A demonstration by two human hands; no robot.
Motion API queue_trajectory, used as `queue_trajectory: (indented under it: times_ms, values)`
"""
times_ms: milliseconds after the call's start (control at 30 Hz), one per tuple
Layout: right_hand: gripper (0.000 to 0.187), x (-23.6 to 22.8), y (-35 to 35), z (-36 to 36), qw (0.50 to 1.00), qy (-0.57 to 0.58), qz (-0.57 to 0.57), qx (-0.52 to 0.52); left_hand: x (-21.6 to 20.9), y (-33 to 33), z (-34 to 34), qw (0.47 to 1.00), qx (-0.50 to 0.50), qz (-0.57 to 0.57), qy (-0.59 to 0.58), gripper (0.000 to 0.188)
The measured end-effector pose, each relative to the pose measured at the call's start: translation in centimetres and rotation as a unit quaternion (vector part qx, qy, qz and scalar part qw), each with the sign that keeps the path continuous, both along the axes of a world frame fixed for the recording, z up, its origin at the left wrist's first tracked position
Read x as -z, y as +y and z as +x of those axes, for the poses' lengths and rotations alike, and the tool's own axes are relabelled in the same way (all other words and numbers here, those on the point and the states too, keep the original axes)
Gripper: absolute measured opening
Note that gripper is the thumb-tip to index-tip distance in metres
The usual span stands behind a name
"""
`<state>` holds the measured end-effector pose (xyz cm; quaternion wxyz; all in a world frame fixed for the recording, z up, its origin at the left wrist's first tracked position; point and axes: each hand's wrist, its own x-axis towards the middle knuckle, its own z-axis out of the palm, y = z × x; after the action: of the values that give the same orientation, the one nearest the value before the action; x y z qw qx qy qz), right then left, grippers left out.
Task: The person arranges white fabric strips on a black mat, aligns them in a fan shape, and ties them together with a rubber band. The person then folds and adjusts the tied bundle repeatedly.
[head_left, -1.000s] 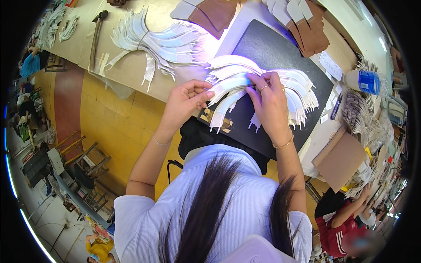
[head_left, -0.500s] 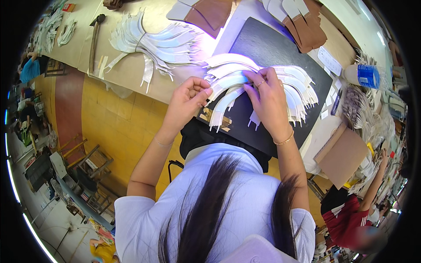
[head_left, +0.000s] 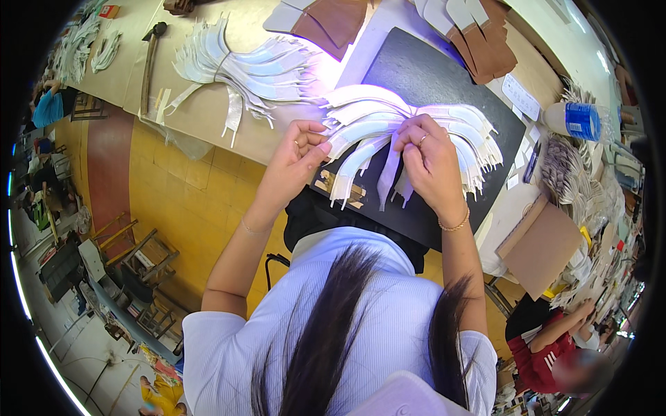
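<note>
Two hands, left [head_left: 295, 154] touching strip ends [head_left: 338, 144], grip unclear, right [head_left: 437, 166] pinching a hanging strip [head_left: 390, 173], board [head_left: 423, 69] open toward far edge.

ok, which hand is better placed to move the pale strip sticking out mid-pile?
Right, likely. The right hand seems to pinch the upper end of that strip; the left hand is at the left edge of the pile, farther off.
</note>
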<state>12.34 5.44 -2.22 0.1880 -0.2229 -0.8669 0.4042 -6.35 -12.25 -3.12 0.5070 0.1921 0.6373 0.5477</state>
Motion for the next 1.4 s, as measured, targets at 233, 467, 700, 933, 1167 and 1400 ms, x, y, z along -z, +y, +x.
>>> queue_trajectory:
  times_ms: [233,467,700,933,1167,1400]
  values:
    - [0.022,-0.3,-1.3,-1.4,0.996,-0.044,0.054,0.060,0.1,-0.2,-0.5,0.999,-0.003,-0.001,-0.041,0.034]
    - [0.030,0.1,-1.5,-1.8,0.991,-0.060,0.105,0.060,0.3,-0.2,-0.4,0.999,-0.003,0.001,-0.040,0.030]
    - [0.009,0.4,-0.8,-1.0,0.998,-0.027,-0.015,0.056,0.0,0.0,-0.5,0.999,0.002,-0.017,-0.039,0.028]
    - [0.010,-0.4,-1.2,-1.0,0.998,-0.040,0.006,0.048,0.8,0.1,0.4,0.999,0.051,-0.014,-0.002,0.027]
    - [0.012,-0.8,-0.8,-0.8,0.995,-0.069,0.073,0.005,-0.1,0.5,0.4,0.993,0.094,-0.062,0.042,0.023]
    - [0.017,-0.5,-1.0,-0.7,0.995,-0.039,0.096,-0.002,-0.5,0.7,0.6,0.986,0.113,-0.052,0.107,0.024]
